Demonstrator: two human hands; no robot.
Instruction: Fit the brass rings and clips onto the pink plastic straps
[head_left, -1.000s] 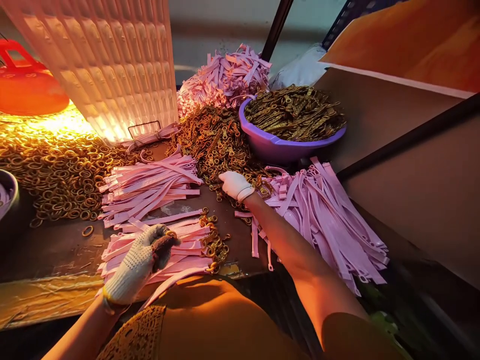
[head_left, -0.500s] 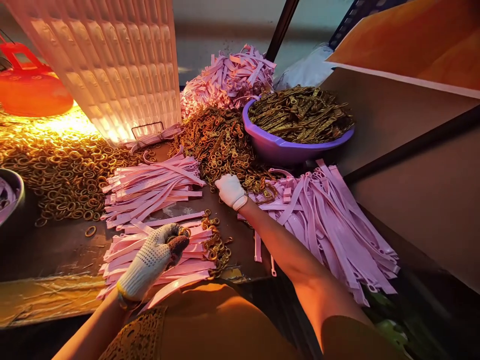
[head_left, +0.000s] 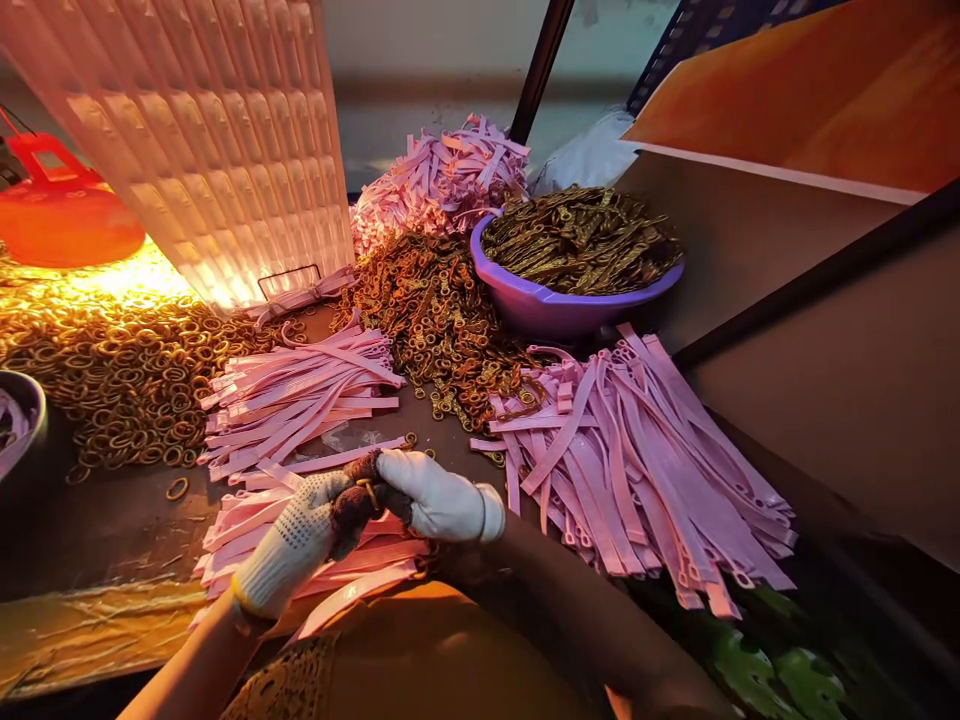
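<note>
My left hand (head_left: pixel 319 530), in a white dotted glove with dark fingertips, pinches a brass ring (head_left: pixel 367 490). Touching it at the fingertips is my right hand (head_left: pixel 431 495), in a white glove, its fingers closed; whatever they hold is too small to make out. Both hands are above a front stack of pink straps (head_left: pixel 247 520). Behind it lies another stack of pink straps (head_left: pixel 300 390). Small brass clasps (head_left: pixel 442 320) are heaped beyond the hands, and a wide pile of pink straps (head_left: pixel 637 450) spreads to the right.
A purple basin (head_left: pixel 570 310) full of brass pieces stands behind, beside a heap of pink strips (head_left: pixel 450 175). Brass rings (head_left: pixel 142 370) cover the left, under a red lamp (head_left: pixel 67 215) and a ribbed panel (head_left: pixel 225 130). A dark bowl (head_left: pixel 41 430) is at the left edge.
My right hand has come back from the clasp heap to meet my left hand, which still holds the ring. The view has shifted slightly.
</note>
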